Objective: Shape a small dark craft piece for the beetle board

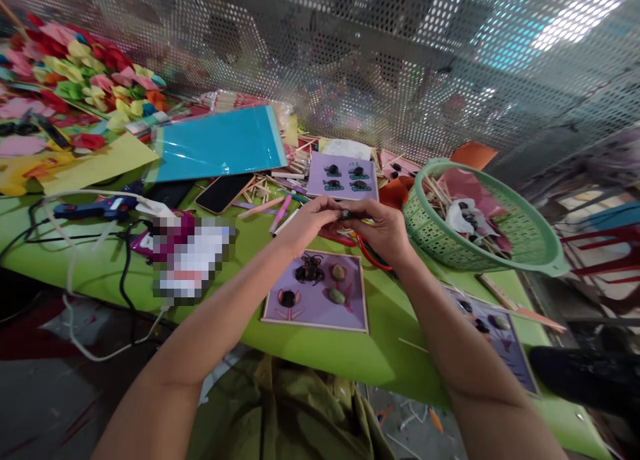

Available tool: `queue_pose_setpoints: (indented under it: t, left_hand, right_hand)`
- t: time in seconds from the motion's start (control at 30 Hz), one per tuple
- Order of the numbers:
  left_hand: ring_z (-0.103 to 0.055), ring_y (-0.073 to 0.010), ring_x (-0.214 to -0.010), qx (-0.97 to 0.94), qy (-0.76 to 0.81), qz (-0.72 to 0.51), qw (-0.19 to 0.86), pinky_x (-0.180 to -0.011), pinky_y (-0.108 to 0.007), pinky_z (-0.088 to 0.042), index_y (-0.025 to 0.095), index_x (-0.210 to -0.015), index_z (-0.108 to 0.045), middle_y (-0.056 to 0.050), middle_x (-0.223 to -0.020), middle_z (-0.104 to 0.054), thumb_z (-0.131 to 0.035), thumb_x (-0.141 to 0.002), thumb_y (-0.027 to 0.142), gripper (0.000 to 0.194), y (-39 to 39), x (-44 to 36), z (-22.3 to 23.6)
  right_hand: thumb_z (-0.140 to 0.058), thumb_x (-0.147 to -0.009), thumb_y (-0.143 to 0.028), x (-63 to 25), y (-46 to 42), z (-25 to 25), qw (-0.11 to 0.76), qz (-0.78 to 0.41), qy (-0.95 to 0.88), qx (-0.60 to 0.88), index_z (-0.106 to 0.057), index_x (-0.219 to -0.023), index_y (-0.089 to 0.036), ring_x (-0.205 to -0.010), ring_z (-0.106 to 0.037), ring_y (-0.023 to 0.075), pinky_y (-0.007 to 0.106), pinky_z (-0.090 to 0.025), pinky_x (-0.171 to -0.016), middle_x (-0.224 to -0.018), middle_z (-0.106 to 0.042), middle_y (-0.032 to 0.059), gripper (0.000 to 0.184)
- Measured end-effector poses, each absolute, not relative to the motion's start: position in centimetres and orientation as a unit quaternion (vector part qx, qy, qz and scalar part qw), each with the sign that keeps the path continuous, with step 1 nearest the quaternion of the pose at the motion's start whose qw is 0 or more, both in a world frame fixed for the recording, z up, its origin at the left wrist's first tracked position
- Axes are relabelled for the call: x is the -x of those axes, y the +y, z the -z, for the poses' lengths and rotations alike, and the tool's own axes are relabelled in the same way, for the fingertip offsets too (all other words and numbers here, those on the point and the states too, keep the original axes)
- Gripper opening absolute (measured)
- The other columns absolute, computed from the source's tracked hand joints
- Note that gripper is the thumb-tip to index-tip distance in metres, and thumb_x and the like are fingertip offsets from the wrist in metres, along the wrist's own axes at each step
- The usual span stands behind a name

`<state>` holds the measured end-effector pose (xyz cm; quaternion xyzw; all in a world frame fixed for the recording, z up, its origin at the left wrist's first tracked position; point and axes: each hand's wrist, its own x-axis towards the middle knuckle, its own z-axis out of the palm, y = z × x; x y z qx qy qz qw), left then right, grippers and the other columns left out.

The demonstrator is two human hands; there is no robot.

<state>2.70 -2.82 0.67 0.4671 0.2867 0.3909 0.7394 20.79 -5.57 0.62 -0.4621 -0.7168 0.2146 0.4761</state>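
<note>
My left hand (319, 220) and my right hand (384, 230) meet above the table, fingertips pinched together around a small dark pebble (345, 215). Fingers cover most of it. Just below them lies a purple board (320, 313) with a pale wooden edge. Glued-looking stone figures sit on it: a dark bug shape (310, 270), a round dark stone (287, 299) with pink strips, a tan stone (339, 272) and a greenish stone (337, 296). Behind my hands is a lilac card (320, 173) with several dark stone shapes on green bases.
A green basket (450, 240) of scraps stands right. Another purple board (515, 357) lies partly behind my right forearm. Leftward are a blue glue gun (95, 209), cables, a black phone (223, 193), a blue plastic packet (220, 143) and colourful paper flowers (100, 80). Perforated metal (300, 47) rises behind.
</note>
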Motion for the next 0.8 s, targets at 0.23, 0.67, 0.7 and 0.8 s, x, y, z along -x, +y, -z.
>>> queue_pose_setpoints:
  t: [0.23, 0.67, 0.7, 0.8]
  left_hand:
    - [-0.058, -0.0099, -0.066, -0.459, 0.261, -0.398, 0.750, -0.068, -0.028, -0.059, 0.018, -0.081, -0.056, 0.003, -0.073, -0.056, -0.068, -0.087, 0.027, 0.017, -3.32, -2.71, -0.95]
    - [-0.064, -0.0130, -0.074, -0.440, 0.254, -0.401, 0.762, -0.070, -0.033, -0.063, 0.018, -0.084, -0.057, 0.002, -0.080, -0.058, -0.067, -0.085, 0.020, 0.011, -3.20, -2.96, -0.42]
    - [-0.064, -0.0128, -0.074, -0.440, 0.254, -0.402, 0.761, -0.071, -0.033, -0.063, 0.018, -0.085, -0.057, 0.002, -0.080, -0.058, -0.067, -0.085, 0.020, 0.011, -3.21, -2.97, -0.44]
    - [-0.064, -0.0119, -0.074, -0.441, 0.259, -0.405, 0.758, -0.071, -0.031, -0.062, 0.018, -0.085, -0.057, 0.002, -0.081, -0.059, -0.067, -0.087, 0.019, 0.010, -3.27, -2.96, -0.51]
  right_hand:
    - [-0.081, -0.082, -0.031, -20.67, -5.75, -0.65, 0.500, -0.232, -0.704, 0.447, -0.077, -0.092, -0.026, -0.080, -0.075, 0.0198, 0.033, -0.058, -0.075, -0.088, -0.081, -0.0005, 0.012]
    - [-0.080, -0.083, -0.031, -20.60, -5.77, -0.48, 0.497, -0.212, -0.715, 0.443, -0.079, -0.094, -0.027, -0.081, -0.074, 0.0201, 0.035, -0.059, -0.077, -0.089, -0.081, -0.0002, 0.011]
    - [-0.080, -0.083, -0.030, -20.61, -5.75, -0.43, 0.500, -0.214, -0.714, 0.441, -0.079, -0.094, -0.027, -0.081, -0.074, 0.0200, 0.035, -0.059, -0.077, -0.089, -0.081, -0.0003, 0.011]
    - [-0.081, -0.082, -0.029, -20.65, -5.68, -0.32, 0.504, -0.217, -0.712, 0.438, -0.079, -0.093, -0.027, -0.081, -0.075, 0.0198, 0.034, -0.058, -0.076, -0.089, -0.081, -0.0007, 0.012]
